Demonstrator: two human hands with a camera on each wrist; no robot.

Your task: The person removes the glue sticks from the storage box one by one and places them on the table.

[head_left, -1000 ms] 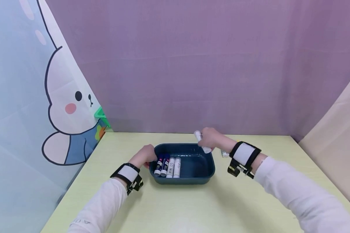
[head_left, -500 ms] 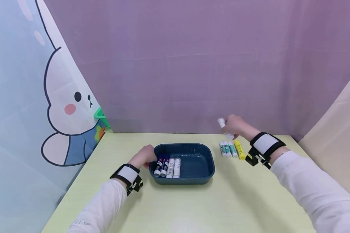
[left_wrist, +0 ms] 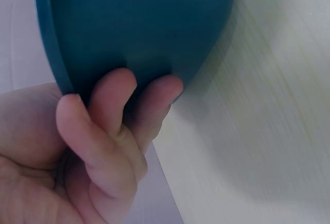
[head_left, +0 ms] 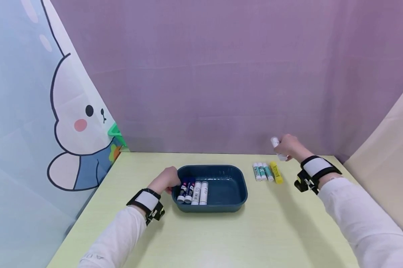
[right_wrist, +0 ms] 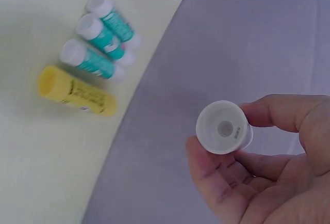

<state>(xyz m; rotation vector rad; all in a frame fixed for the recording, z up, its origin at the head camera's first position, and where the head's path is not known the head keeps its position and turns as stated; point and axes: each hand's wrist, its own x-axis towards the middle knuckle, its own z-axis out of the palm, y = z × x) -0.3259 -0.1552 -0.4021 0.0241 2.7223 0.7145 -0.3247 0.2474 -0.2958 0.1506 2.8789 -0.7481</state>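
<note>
My right hand [head_left: 290,146] pinches a white glue stick [head_left: 274,142] between thumb and fingers, in the air behind the row at the right. In the right wrist view its round white end [right_wrist: 219,128] faces the camera. Below lie a yellow glue stick [head_left: 276,172] and three green-and-white ones [head_left: 262,171], side by side on the table. My left hand [head_left: 168,179] grips the left rim of a dark blue basin [head_left: 214,209]; the left wrist view shows curled fingers against its outer wall [left_wrist: 149,22]. Two dark blue sticks [head_left: 186,191] and two white ones [head_left: 200,192] lie in the basin's left half.
The pale yellow-green table [head_left: 201,238] ends at a purple curtain [head_left: 221,82] behind. A cloth with a cartoon figure [head_left: 77,111] hangs on the left. Part of a green plastic object [head_left: 115,130] shows at the back left corner.
My right hand has moved right with the white glue stick, from above the basin's back right to behind the yellow stick. The outer row has come into sight. My left hand stays put.
</note>
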